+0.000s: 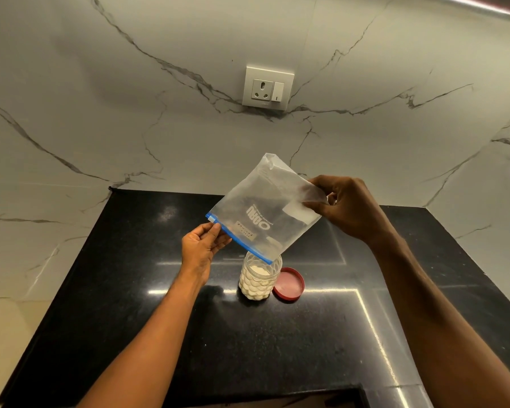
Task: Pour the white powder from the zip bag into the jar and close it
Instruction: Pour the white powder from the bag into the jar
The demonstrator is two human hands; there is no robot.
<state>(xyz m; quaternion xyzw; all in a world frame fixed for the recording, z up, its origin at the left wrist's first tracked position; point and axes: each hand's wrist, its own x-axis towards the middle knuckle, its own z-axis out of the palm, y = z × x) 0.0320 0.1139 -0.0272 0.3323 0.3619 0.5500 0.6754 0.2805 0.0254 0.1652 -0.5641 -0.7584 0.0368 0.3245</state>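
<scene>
Zip bag [262,210] upended over the jar [258,278]: blue zip edge down, its lower corner just over the jar mouth, the closed bottom edge raised up and away from the jar. Bag looks almost empty; only a haze of white shows on the film. White powder [259,270] sits heaped inside the jar, near the top.

Your left hand [202,245] pinches the upper end of the zip strip, thumb and fingers clamped on it, up and to the jar's left. Your right hand [346,206] pinches the bag's raised bottom corner, fingers closed on the film, above and right of the jar.

The jar stands upright on the black table [130,290]. The red lid [289,284] lies flat just beside the jar on its right, inner face up; whether it touches the jar, you cannot tell.

Step in hand, as it reads: shaking out the last of the powder.

- Keep the low zip corner over the mouth, not off the rim.
- Hold the zip open with the left hand so the film does not stick shut.
- Tap or flick the raised edge lightly with the right; hard shakes will likely dust the table.
- The jar is unheld and light-looking: do not let the bag drag on its rim.
- Then set the bag aside and screw the lid on.
</scene>
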